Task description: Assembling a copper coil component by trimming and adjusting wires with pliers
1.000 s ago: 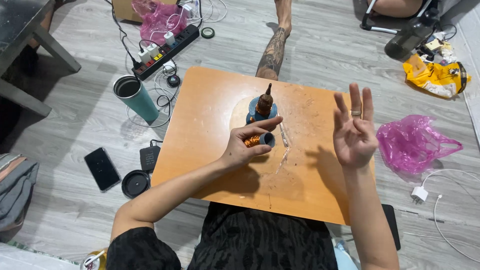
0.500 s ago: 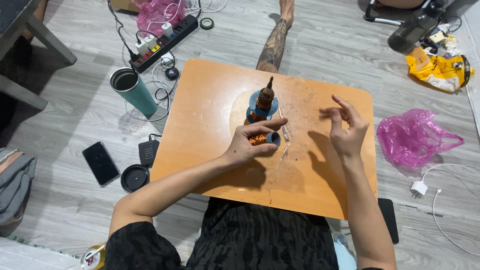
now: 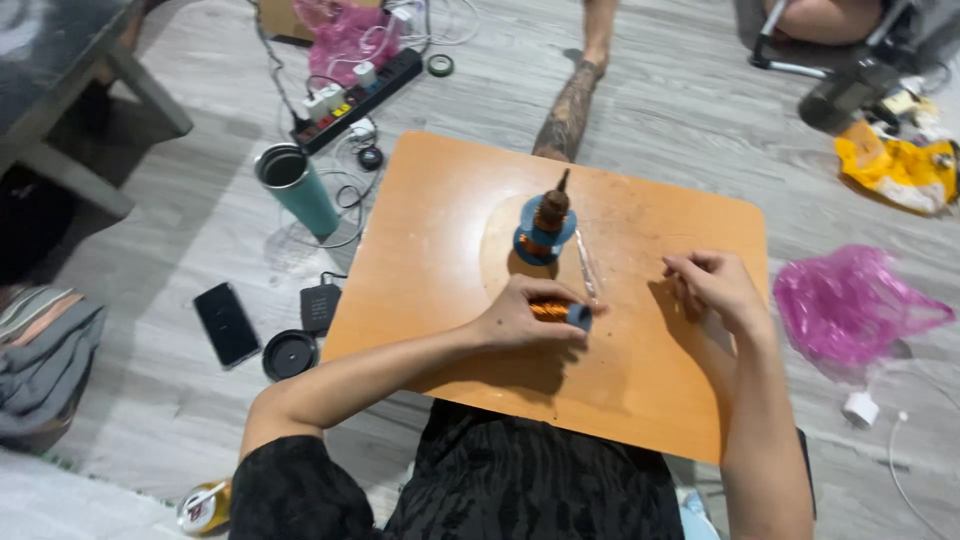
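Seen from above, we sit on the floor with a small orange counter (image 3: pixel 440 250) across our lap. Far left on the grey floor lie a dark phone (image 3: pixel 226 323), a round black lid (image 3: pixel 290 354) and a small black charger (image 3: pixel 320 306); above them stands a teal cup (image 3: pixel 297 190), open at the top, beside a black power strip (image 3: pixel 358 98).

On the counter, our left hand (image 3: pixel 525 320) rests palm down with its grip closed around a small spool of copper wire (image 3: pixel 553 311), which lies on its side touching the wood, its dark end cap poking out past the fingertips. Just beyond it, near the counter's middle, a second spool stands upright on a blue stand (image 3: pixel 545 232). A thin clear strip (image 3: pixel 586 266) lies just right of it.

Our right hand (image 3: pixel 718 290) hovers near, fingers curled together as if pinching something fine; we cannot tell whether a wire is actually held there. We judge this to be work with the wire, the left hand steadying the spool. The next move seems to call for a firm hold on the spool and a steady, gentle pull so the strand does not snap or tangle.

Right of the counter lies a crumpled pink bag (image 3: pixel 850 305), with a yellow bag (image 3: pixel 900 170) farther off.
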